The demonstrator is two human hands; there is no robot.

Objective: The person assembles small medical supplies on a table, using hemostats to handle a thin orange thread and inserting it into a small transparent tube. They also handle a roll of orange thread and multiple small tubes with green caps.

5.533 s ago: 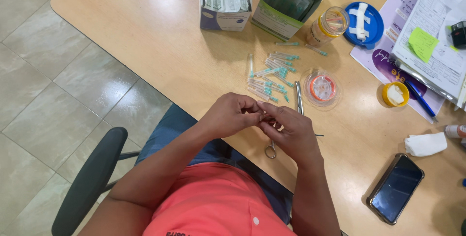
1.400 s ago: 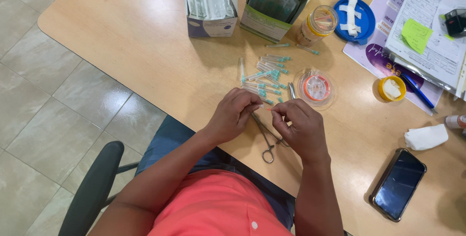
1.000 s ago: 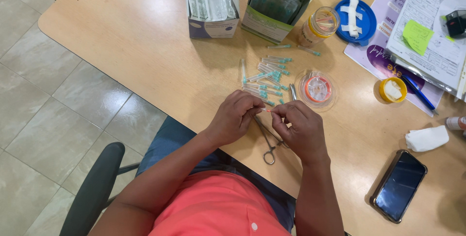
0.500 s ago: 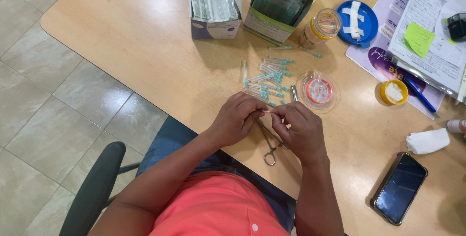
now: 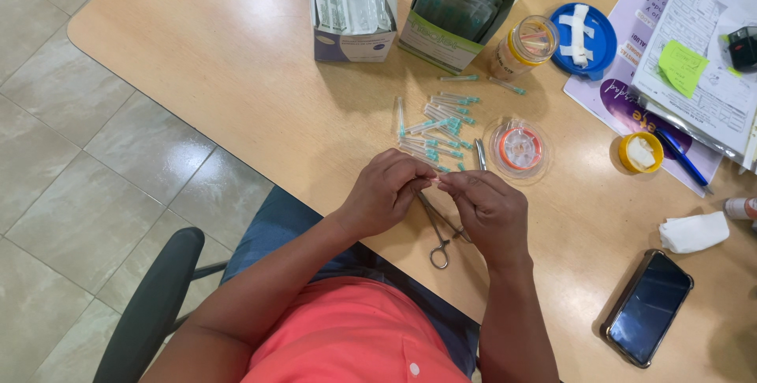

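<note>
Left hand (image 5: 386, 194) and right hand (image 5: 489, 210): each grip pinched shut together on a small item, unidentifiable. Forceps (image 5: 438, 233) lie beneath on the table (image 5: 236, 76). Beyond: capped needles (image 5: 434, 131), round spool dish (image 5: 519, 148), open jar (image 5: 527, 44), two opened boxes (image 5: 355, 5) of packets.

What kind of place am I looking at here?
Probably a clinic or medical-training desk: capped needles lie loose on the wooden table, metal forceps sit under the hands, and boxes of sealed supplies stand beside paperwork.
</note>
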